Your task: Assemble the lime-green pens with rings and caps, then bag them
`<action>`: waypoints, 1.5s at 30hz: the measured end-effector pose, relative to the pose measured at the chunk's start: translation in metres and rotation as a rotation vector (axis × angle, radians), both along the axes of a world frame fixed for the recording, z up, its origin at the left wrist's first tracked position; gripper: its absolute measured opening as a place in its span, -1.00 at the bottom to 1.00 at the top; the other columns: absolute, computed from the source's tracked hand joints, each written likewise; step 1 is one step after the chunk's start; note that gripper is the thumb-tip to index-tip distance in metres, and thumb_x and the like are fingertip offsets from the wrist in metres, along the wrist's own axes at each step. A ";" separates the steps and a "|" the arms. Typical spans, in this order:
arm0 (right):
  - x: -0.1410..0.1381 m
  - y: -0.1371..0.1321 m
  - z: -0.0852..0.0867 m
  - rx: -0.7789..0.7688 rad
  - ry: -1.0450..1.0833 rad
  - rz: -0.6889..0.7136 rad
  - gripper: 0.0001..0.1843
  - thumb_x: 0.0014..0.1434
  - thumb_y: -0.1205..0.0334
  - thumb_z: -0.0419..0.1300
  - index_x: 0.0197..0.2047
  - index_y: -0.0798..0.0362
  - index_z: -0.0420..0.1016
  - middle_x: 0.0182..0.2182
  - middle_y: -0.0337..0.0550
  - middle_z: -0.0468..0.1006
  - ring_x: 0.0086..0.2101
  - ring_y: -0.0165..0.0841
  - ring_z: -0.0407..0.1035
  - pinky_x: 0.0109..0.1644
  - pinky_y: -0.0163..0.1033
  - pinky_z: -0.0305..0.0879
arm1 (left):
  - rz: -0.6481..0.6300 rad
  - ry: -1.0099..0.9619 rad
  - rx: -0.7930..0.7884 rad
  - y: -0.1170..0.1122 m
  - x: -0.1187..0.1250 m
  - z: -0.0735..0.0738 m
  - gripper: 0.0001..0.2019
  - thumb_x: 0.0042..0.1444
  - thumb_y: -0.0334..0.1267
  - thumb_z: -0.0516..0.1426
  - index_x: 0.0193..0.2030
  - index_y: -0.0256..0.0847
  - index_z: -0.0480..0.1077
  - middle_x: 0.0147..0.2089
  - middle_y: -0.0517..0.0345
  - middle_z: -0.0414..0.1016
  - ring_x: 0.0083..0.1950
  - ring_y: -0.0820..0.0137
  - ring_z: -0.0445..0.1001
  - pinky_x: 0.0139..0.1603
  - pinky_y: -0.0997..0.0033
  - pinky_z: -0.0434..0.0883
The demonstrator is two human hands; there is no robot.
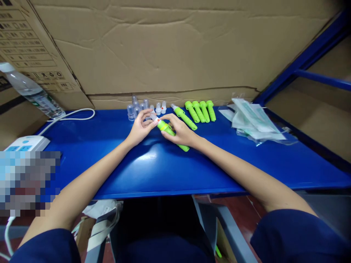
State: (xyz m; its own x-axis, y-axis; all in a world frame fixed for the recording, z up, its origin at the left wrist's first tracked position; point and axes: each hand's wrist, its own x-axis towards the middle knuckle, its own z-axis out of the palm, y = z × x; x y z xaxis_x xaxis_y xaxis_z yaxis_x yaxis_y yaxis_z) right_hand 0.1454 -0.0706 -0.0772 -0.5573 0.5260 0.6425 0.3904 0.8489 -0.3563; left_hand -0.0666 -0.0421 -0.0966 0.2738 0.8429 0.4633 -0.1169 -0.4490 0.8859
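My right hand [179, 131] is closed around a lime-green flashlight-shaped body [183, 147], which lies slanted just above the blue table. A yellow band circles it near the upper end. At that end, the fingers of my left hand [140, 128] pinch a clear and white tip piece [154, 117] with an orange spot. Behind my hands stand small white-based clear tip pieces [158, 108] and a group of clear plastic caps [131, 113]. To their right lies another green body with a clear tip [186, 117], beside several green bodies without visible tips [202, 111].
Clear bags with pale contents [255, 122] lie at the table's right. On the left are a water bottle [35, 91], a white power strip [30, 144] with its cable, and a pixelated area. Cardboard [175, 47] walls the back; a blue frame bar [290, 73] rises right.
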 end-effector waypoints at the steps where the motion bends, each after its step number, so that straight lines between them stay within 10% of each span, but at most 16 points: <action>1: 0.000 -0.001 0.000 -0.036 0.011 -0.003 -0.59 0.31 0.17 0.16 0.18 0.08 0.28 0.01 0.09 0.44 -0.16 -0.23 0.45 -0.12 -0.08 0.52 | 0.010 0.004 0.011 0.001 -0.001 -0.001 -0.34 0.02 0.08 0.39 0.16 -0.13 0.27 0.18 -0.08 0.47 0.02 0.30 0.61 0.19 0.16 0.52; 10: -0.001 -0.001 -0.003 -0.253 0.040 -0.037 -0.53 0.30 0.04 0.15 0.21 0.04 0.36 0.02 0.02 0.42 -0.41 -0.44 0.37 -0.41 -0.29 0.49 | 0.107 0.053 -0.021 0.006 -0.001 -0.004 -0.39 0.06 0.14 0.34 0.10 -0.15 0.30 0.15 -0.07 0.44 0.01 0.31 0.59 0.15 0.21 0.52; 21: 0.039 0.044 -0.008 -0.073 -0.115 -0.402 -0.53 0.11 0.14 0.18 0.08 0.13 0.48 -0.03 0.14 0.57 -0.17 -0.07 0.51 0.08 0.11 0.43 | 0.273 0.078 -0.092 0.007 0.000 0.001 -0.75 0.27 -0.14 0.19 0.00 -0.19 0.36 0.06 -0.03 0.52 -0.09 0.36 0.59 -0.26 0.48 0.48; 33: 0.045 0.049 -0.003 -0.044 -0.378 -0.531 -0.57 0.21 0.09 0.14 0.07 0.10 0.55 0.01 0.13 0.61 0.02 0.09 0.39 0.11 0.22 0.31 | 0.271 0.102 -0.020 0.000 0.001 0.005 -0.79 0.25 -0.17 0.16 -0.05 -0.21 0.42 -0.20 0.07 0.58 -0.18 0.38 0.59 -0.31 0.49 0.43; 45: 0.057 0.094 -0.027 -0.185 -0.121 -0.483 -0.59 0.20 0.03 0.14 0.06 0.03 0.40 0.11 0.13 0.43 0.19 -0.04 0.26 0.34 0.15 0.15 | 0.208 0.127 -0.004 0.000 0.001 0.001 -0.73 0.24 -0.05 0.17 -0.11 -0.21 0.47 -0.16 0.05 0.60 -0.21 0.41 0.58 -0.29 0.49 0.43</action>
